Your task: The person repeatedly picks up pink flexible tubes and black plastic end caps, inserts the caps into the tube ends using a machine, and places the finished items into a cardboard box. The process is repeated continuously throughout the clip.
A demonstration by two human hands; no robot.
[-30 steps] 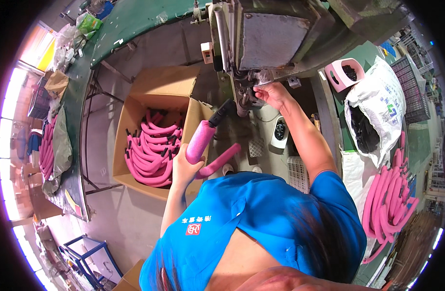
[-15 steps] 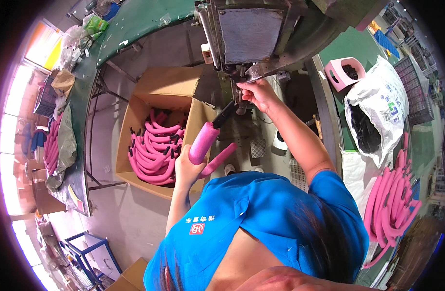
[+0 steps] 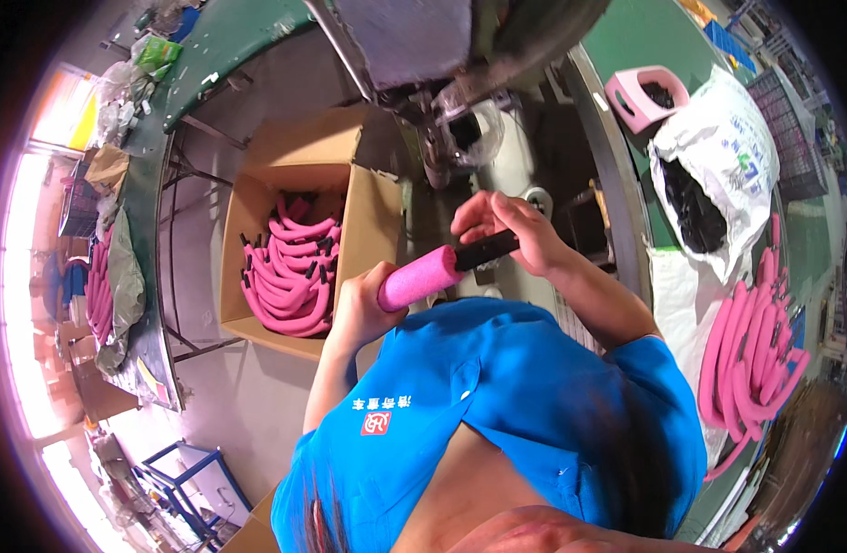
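Observation:
My left hand point(image 3: 361, 309) is wrapped round a pink foam-covered tube point(image 3: 421, 279) in front of my chest. A bare black end point(image 3: 488, 250) sticks out of the foam and points right. Beside that end is my right hand point(image 3: 525, 235), its fingers loosely bent and apart, not closed round it; whether the palm touches it I cannot tell. Just beyond my hands stands a machine point(image 3: 409, 41) with a dark metal working head point(image 3: 432, 138). At the left, an open cardboard box point(image 3: 373, 217) holds several curved pink tubes point(image 3: 290, 267) with black ends.
On the green bench point(image 3: 617, 37) at right are a pink bin point(image 3: 623, 103), a white sack point(image 3: 746, 138) with black pieces inside, and a pile of pink tubes point(image 3: 741, 369). Another green table point(image 3: 248, 51) runs along the left and back. A blue metal frame point(image 3: 179, 461) stands at lower left.
The tube has come away from the machine's head, toward my chest, and lies flatter. My right hand has drawn back from the machine to the tube's black end. My left hand keeps its grip.

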